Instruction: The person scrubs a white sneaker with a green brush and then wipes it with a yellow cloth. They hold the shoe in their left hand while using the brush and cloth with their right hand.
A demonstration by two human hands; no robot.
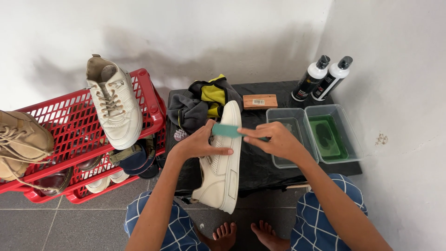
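Note:
A white sneaker (223, 172) lies tilted on its side on a low black-covered table (260, 167), sole toward the right. My left hand (200, 142) grips its upper at the middle. My right hand (274, 139) holds a flat green brush or pad (226, 130) across the sneaker's sole edge, and my left thumb touches the pad's other end. Both forearms reach in from below.
A red plastic crate rack (148, 100) at left carries a white sneaker (114, 104) and a tan boot (21, 142), with more shoes underneath. Behind lie a grey-yellow cloth (200, 104), a wooden brush block (260, 101), two clear tubs (348, 139) and two bottles (320, 76). Walls close in behind and right.

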